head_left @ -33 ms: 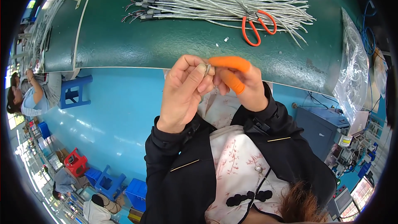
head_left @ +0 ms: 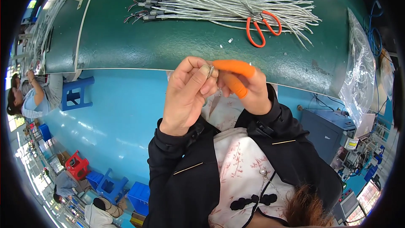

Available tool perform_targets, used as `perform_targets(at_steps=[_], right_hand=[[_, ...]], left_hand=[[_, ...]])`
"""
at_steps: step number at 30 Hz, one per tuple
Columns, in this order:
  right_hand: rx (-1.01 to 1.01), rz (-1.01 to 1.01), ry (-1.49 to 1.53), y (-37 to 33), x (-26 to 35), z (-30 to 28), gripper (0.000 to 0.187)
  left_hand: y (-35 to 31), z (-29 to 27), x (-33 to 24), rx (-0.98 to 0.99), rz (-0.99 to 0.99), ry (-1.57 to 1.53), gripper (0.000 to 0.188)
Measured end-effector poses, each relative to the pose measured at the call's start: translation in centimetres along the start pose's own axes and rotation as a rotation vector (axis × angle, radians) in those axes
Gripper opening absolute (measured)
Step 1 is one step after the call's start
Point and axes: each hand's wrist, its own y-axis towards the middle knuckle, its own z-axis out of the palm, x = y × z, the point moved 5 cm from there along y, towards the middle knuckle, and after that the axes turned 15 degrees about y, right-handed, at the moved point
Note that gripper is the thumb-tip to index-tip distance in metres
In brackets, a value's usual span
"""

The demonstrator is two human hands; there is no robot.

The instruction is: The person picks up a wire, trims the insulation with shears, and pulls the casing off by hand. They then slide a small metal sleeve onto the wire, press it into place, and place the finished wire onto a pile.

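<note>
My left hand is closed, its thumb and forefinger pinching a short, thin silvery cable piece. Most of that piece is hidden by the fingers. Orange covers sit on the thumb and forefinger of my right hand. That hand is also closed, its fingertips meeting right beside the left ones; what lies between them cannot be made out. Beyond both hands, a bundle of silvery braided cables with dark sleeves and thin wires at the left ends lies on the green table. Red-handled scissors rest on the bundle.
The green table ends just in front of my hands. Small white scraps lie on it. Clear plastic bags hang at the right edge, near a grey cabinet. A co-worker sits far left by a blue stool.
My right hand has shifted very slightly to the right. My left hand keeps its pinch in the same place.
</note>
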Motion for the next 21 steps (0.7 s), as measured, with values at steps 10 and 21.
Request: perform_targets(at_steps=[10,21], right_hand=[[-0.273,0.367,0.702,0.1,-1.1,-0.9,0.026],[-0.152,0.443,0.934,-0.5,-2.6,0.7,0.035]], left_hand=[[-0.6,1.7,-0.8,-0.085,0.359,0.772,0.006],[-0.5,2.5,0.0,-0.031,0.155,0.282,0.009]])
